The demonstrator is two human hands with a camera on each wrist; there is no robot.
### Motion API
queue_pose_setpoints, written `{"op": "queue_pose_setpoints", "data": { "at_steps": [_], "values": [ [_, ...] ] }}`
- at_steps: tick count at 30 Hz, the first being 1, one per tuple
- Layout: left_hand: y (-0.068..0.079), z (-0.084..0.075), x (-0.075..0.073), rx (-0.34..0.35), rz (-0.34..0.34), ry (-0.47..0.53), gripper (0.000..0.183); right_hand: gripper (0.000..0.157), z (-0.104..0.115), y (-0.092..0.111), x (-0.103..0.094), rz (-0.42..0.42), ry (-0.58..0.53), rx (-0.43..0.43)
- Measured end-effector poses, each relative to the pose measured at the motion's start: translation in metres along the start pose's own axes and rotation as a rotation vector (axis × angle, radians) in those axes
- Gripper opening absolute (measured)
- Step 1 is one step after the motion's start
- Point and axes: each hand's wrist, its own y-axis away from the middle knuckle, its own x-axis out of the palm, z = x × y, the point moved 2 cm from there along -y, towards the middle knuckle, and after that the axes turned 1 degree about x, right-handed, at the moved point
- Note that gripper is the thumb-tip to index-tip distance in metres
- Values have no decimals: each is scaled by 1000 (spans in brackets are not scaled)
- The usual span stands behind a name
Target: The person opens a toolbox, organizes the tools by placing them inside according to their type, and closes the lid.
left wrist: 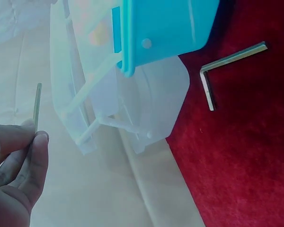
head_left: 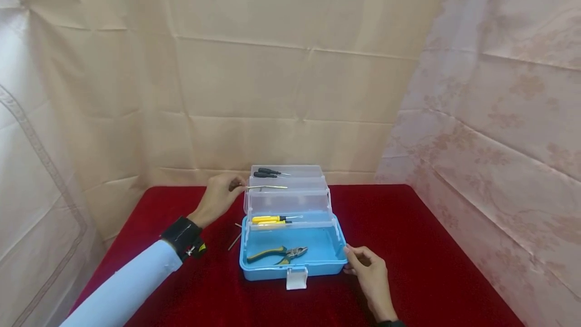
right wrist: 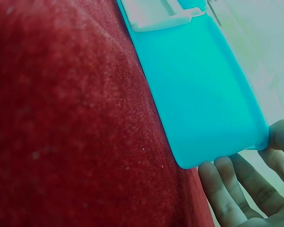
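A blue toolbox (head_left: 317,269) stands unfolded on the red cloth, its clear trays raised behind it. My left hand (head_left: 221,197) pinches a thin metal hex key (head_left: 272,186) between thumb and fingers, beside the middle tray; its gripped end is hidden. In the left wrist view, the key's straight tip (left wrist: 37,104) sticks up from the fingertips. My right hand (head_left: 369,276) grips the toolbox's front right corner, thumb at the rim and fingers against the outer wall (right wrist: 203,94). Green-and-yellow pliers (head_left: 283,253) lie in the blue bottom.
Two black-handled screwdrivers (head_left: 268,171) lie in the top tray (head_left: 304,170). Yellow-handled screwdrivers (head_left: 270,219) rest in the lowest tray. Another hex key (left wrist: 234,56) lies on the cloth left of the toolbox. A white latch (head_left: 297,278) hangs at the front. Curtains surround the table.
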Motion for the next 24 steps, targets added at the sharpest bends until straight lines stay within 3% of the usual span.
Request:
{"op": "queue_pose_setpoints", "data": {
  "at_steps": [11,24],
  "values": [
    [-17,-3,18,32,27,-31,17,39,-3,0,0,-12,8,4],
    [-24,-7,28,89,67,-23,14,38,3,0,3,-12,39,12]
  ]
}}
